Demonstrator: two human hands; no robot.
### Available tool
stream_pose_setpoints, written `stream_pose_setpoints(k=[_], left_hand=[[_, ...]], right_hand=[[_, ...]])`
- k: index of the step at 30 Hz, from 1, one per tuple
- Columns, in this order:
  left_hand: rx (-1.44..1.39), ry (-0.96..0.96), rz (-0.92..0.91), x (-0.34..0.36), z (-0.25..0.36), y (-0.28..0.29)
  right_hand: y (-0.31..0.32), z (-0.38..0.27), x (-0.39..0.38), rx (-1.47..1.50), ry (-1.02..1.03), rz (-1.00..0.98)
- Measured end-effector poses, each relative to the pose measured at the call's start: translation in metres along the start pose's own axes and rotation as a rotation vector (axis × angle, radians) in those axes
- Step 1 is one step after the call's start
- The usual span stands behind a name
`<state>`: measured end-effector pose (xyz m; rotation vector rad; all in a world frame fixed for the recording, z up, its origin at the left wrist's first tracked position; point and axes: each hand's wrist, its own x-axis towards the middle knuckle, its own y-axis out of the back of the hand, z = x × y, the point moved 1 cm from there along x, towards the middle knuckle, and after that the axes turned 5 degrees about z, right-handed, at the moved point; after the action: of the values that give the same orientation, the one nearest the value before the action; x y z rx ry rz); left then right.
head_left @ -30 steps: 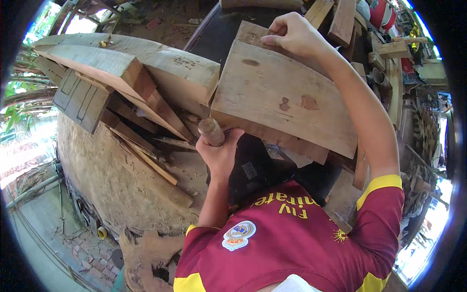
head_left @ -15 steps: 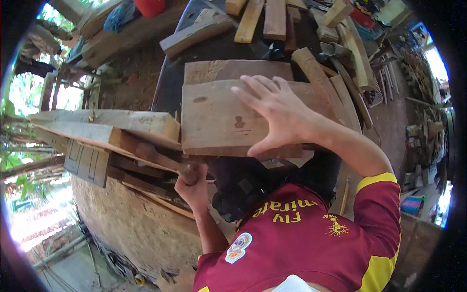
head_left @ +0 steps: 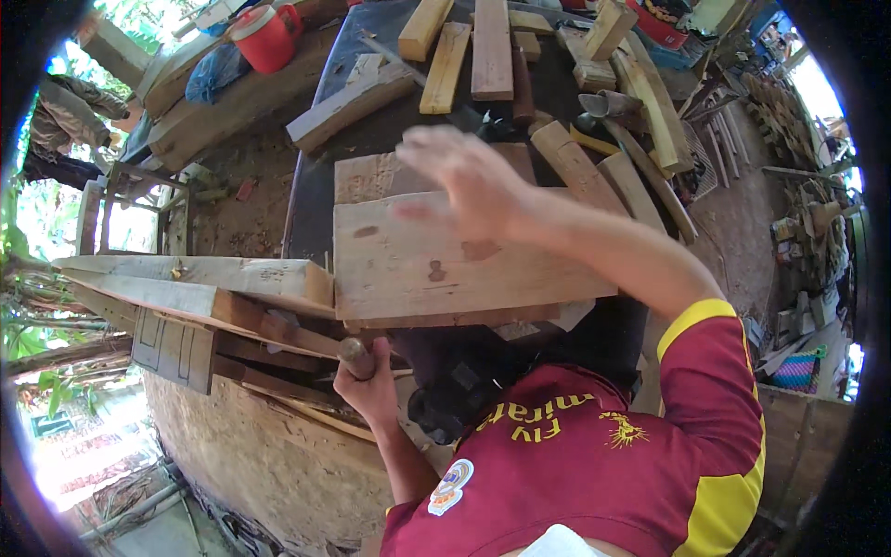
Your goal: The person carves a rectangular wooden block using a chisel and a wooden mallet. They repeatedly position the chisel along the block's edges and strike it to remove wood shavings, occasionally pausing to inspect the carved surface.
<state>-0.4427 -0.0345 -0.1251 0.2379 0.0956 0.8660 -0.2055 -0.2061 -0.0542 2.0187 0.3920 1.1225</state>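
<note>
A wide wooden board with dark knots lies flat in front of me, on top of another board that shows along its far edge. Over its far part hangs my right hand, blurred, its fingers stretched toward the left and nothing seen in them. Just left of the board's near corner, my left hand is closed round a wooden handle with a rounded end. The rest of that handle runs off beside stacked timber, and what it joins cannot be made out.
Thick beams jut out at the left. Wood blocks and offcuts lie about the dark tabletop, with curved wood pieces at its right. A red jug and a blue plastic bag rest on a log at the far left.
My right hand has lifted off the board and moved left and away from me. The left hand keeps its hold on the handle. The view has tilted and shifted slightly.
</note>
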Motion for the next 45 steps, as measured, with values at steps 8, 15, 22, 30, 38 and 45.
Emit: stream_pose_setpoints(k=[8, 15, 22, 30, 38, 45], left_hand=[[0.100, 0.179, 0.069, -0.009, 0.005, 0.026], [0.133, -0.029, 0.232, -0.005, -0.003, 0.050], [0.173, -0.007, 0.297, 0.006, 0.000, 0.060], [0.007, 0.017, 0.213, 0.001, 0.002, 0.039], [-0.072, -0.029, 0.063, -0.008, 0.011, 0.013], [-0.051, -0.138, -0.066, -0.011, 0.030, -0.010]], right_hand=[[-0.071, 0.085, 0.122, -0.343, 0.137, -0.109], [-0.059, 0.059, 0.121, -0.421, 0.158, -0.028], [0.048, -0.014, 0.034, -0.058, 0.059, -0.067], [0.039, -0.068, -0.028, 0.095, 0.081, -0.227], [0.038, -0.073, -0.029, 0.073, 0.133, -0.193], [0.046, -0.076, -0.029, 0.048, 0.089, -0.269]])
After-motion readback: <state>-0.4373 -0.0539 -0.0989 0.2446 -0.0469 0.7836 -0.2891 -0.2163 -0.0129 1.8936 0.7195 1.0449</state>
